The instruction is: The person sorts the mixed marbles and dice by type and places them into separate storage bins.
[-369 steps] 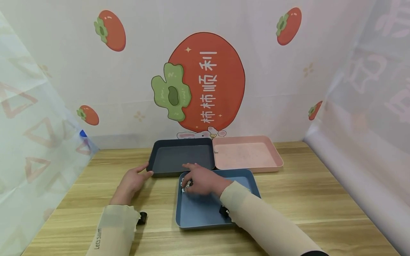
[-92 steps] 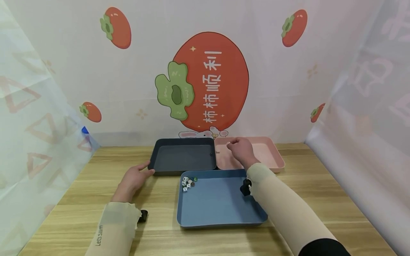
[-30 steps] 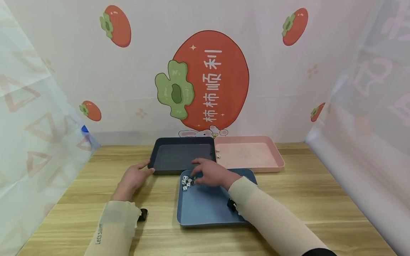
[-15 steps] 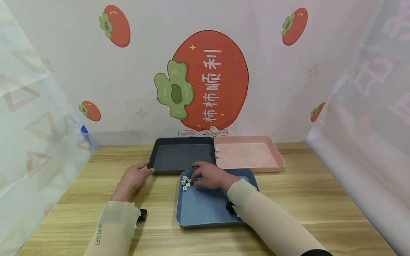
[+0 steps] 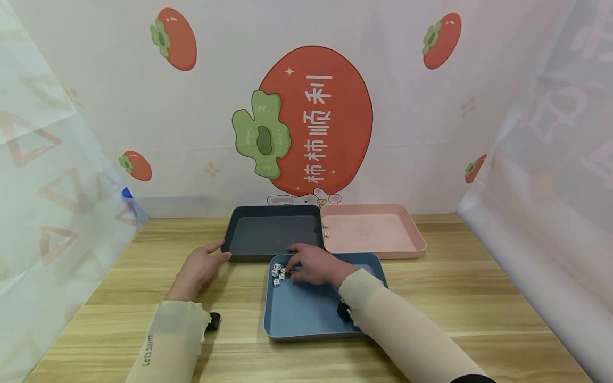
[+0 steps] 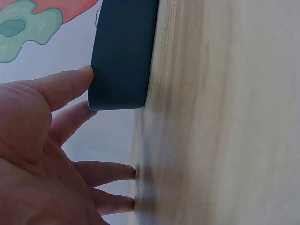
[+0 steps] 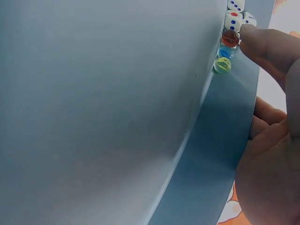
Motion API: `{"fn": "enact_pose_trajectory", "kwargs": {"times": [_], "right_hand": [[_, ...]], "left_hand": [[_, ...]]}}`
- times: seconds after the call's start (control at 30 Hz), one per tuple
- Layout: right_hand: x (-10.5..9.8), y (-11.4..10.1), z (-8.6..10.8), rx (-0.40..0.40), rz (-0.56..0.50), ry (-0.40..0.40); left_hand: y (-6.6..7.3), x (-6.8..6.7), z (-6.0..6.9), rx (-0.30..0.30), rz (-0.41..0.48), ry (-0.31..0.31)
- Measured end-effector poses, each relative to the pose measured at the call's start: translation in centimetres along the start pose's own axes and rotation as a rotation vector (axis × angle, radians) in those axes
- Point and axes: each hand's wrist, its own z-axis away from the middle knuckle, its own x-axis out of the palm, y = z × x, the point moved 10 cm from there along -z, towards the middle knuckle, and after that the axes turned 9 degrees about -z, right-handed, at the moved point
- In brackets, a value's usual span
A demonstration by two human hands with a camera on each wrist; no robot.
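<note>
My left hand [image 5: 198, 270] touches the left corner of the dark tray [image 5: 233, 250]; in the left wrist view my thumb and forefinger rest against the tray's wall [image 6: 124, 61], other fingertips on the table. My right hand [image 5: 313, 264] is over the top left part of the blue tray [image 5: 287, 336], fingers beside the white dice [image 5: 276, 282]. The right wrist view shows a fingertip of that hand [image 7: 272, 154] next to a reddish-brown marble [image 7: 230, 38] and a die [image 7: 233, 21]; whether it touches them is unclear. A blue marble [image 7: 225, 52] and a yellow-green marble [image 7: 222, 65] lie alongside.
Two white dice [image 5: 326, 234] lie at the left side of the pink tray [image 5: 420, 244], which stands right of the dark tray. A small dark piece [image 5: 316, 230] is at the dark tray's right side. The blue tray stands in front on the wooden table [image 5: 455, 298].
Since about three seconds ago, my right hand has come from the pink tray to the blue one, and the second die lies lower in the pink tray. My left hand has stayed put.
</note>
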Motion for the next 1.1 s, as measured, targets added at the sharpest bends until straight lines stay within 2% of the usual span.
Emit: {"fn": "enact_pose_trajectory", "kwargs": {"times": [1.1], "right_hand": [[-0.13,-0.50,0.32,0.005,-0.012,0.001]], "left_hand": [[0.04,0.10,0.12,-0.004,0.011,-0.014]]}}
